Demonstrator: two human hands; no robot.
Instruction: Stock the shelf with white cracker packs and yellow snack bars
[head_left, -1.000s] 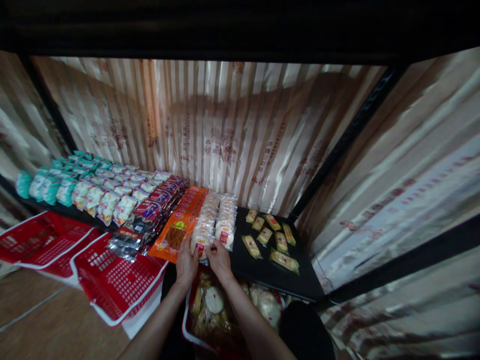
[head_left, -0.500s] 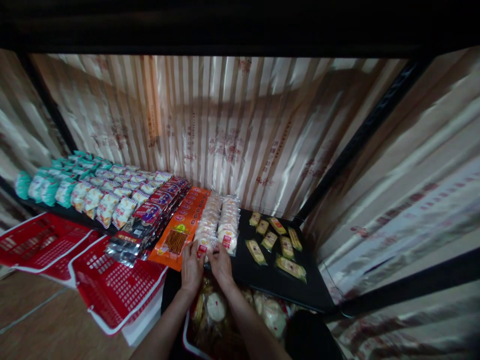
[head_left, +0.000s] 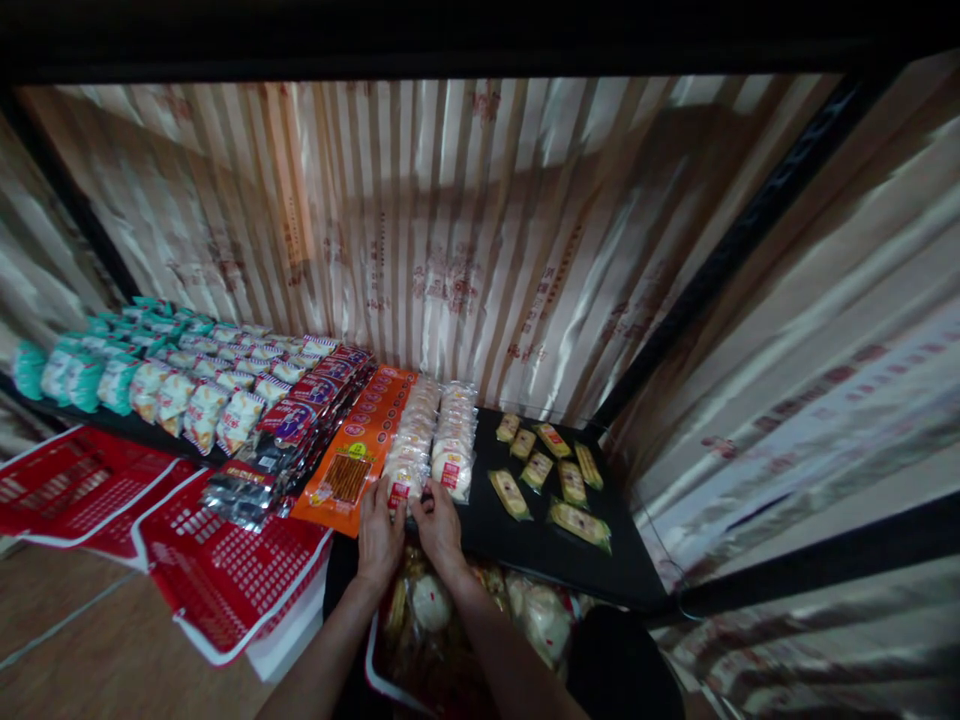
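Two rows of clear-wrapped, round white crackers with red labels stand near the middle of the black shelf (head_left: 495, 540). At the front of the left row, a cracker packet (head_left: 403, 484) sits between my hands. My left hand (head_left: 380, 532) grips its left and lower edge with bent fingers. From the other side, my right hand (head_left: 441, 524) pinches its right lower corner, close to the front packet of the right row (head_left: 452, 473). Left of my hands lies an orange snack bag (head_left: 352, 460) with brown sticks pictured on it.
Several small yellow-green packets (head_left: 574, 485) lie scattered on the right. To the left are dark foil packets (head_left: 300, 415), white packets (head_left: 206, 415) and teal packets (head_left: 82, 380). Red baskets (head_left: 225, 560) stand below; another basket (head_left: 386, 685) holds snacks beneath my arms. Black posts (head_left: 720, 260) frame the shelf.
The camera view has shifted slightly, so the shelf edge and rows sit a little higher and further left. My hands stay at the same front cracker packet.
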